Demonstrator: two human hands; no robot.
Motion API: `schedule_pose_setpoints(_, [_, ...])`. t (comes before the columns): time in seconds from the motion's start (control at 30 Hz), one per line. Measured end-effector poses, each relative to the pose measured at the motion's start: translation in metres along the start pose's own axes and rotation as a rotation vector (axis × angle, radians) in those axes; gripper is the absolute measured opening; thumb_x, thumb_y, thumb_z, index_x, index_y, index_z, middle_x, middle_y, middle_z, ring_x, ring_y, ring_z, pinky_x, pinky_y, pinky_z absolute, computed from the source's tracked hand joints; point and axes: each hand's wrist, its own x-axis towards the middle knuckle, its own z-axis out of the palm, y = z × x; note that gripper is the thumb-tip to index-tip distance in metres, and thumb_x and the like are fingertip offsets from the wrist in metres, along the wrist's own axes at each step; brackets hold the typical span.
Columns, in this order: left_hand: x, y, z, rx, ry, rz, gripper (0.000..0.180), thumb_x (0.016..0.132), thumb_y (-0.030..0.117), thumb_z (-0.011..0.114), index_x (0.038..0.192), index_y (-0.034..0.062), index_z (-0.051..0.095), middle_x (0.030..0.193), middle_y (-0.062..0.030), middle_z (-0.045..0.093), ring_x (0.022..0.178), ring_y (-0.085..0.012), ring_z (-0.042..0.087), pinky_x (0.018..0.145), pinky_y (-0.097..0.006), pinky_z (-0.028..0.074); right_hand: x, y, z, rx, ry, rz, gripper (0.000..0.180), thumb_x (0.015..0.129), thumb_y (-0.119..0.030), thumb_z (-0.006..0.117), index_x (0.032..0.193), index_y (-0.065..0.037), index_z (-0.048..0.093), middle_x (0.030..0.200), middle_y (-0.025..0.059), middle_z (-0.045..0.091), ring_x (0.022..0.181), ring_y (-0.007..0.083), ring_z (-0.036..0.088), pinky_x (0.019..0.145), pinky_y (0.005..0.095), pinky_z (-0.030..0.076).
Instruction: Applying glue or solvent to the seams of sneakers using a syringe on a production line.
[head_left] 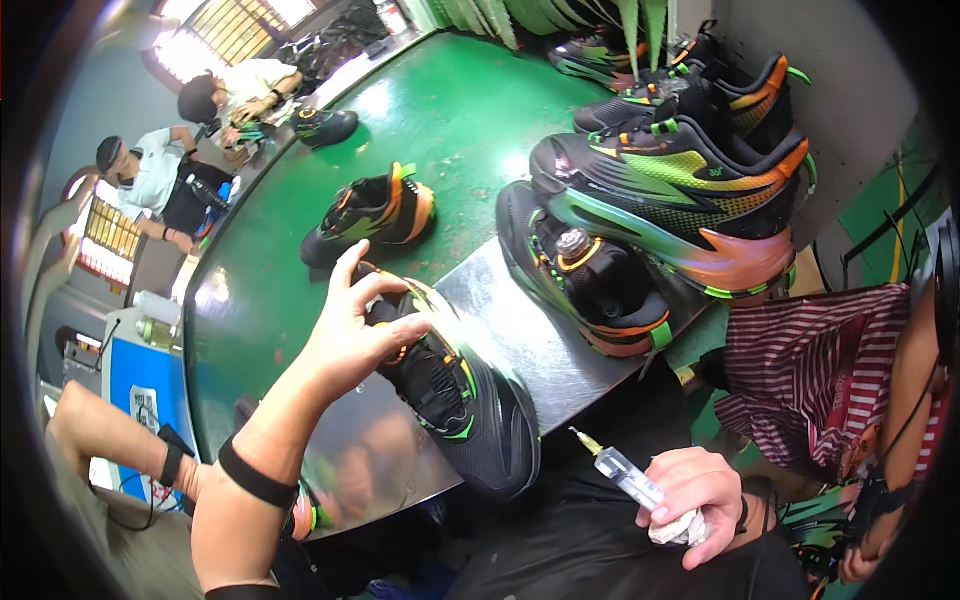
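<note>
A black sneaker (478, 425) with green and orange trim lies in front of me, its toe pointing toward me over the edge of a shiny metal plate (395, 470). My left hand (365, 325) grips it around the collar, thumb inside near the tongue and one finger raised. Low on the right, my right hand (695, 500) is closed around a clear syringe (628, 478). The syringe's yellow-green needle tip points up and left, apart from the sneaker. Crumpled white tissue (680, 528) is tucked into the same hand.
Several sneakers (680, 190) are heaped on the right; another sneaker (585, 275) sits on the plate. Behind my left hand, one more sneaker (368, 215) stands on the green table (470, 110). A person's striped apron (820, 370) is close on my right; other people sit far left.
</note>
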Motion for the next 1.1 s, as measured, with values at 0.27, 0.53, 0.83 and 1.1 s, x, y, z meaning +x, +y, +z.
schedule_pose_setpoints(0.27, [-0.055,-0.046,-0.005,-0.797,0.267,-0.310,0.102,0.069,0.004,0.072,0.151,0.0202,0.012,0.134,-0.0156,0.040,0.117,-0.0291,0.050,0.095,-0.042,0.048,-0.008,-0.005,-0.001,0.022,0.047,-0.008,0.048,0.074,-0.035,0.081,0.101,0.002,0.067,0.081,0.0142,0.070,0.059,0.0265,0.060,0.053,0.0340,0.045])
schedule_pose_setpoints(0.53, [-0.096,-0.094,0.016,-0.952,0.506,-0.203,0.098,0.083,0.006,0.072,0.153,0.0190,0.005,0.121,-0.0131,0.051,0.109,-0.0223,0.053,0.096,-0.038,0.044,-0.001,-0.003,0.014,-0.007,-0.024,0.022,0.047,0.073,-0.035,0.081,0.099,0.003,0.067,0.078,0.0131,0.069,0.060,0.0267,0.060,0.054,0.0340,0.045])
schedule_pose_setpoints(0.83, [-0.200,-0.004,0.000,-0.409,0.792,0.272,0.129,0.065,0.030,0.090,0.153,0.0095,-0.002,0.144,-0.0196,0.032,0.133,-0.0299,0.036,0.111,-0.041,0.030,-0.004,-0.007,0.027,-0.021,-0.009,0.047,0.047,0.073,-0.033,0.081,0.100,0.002,0.066,0.079,0.0117,0.069,0.060,0.0247,0.060,0.054,0.0329,0.045])
schedule_pose_setpoints(1.1, [-0.194,-0.023,0.002,-0.746,0.586,0.078,0.111,0.073,0.032,0.081,0.153,0.0054,0.008,0.130,-0.0171,0.048,0.118,-0.0236,0.051,0.102,-0.035,0.039,0.010,0.009,0.044,-0.011,-0.088,0.040,0.047,0.073,-0.034,0.081,0.100,0.002,0.066,0.077,0.0116,0.069,0.059,0.0226,0.060,0.053,0.0314,0.043])
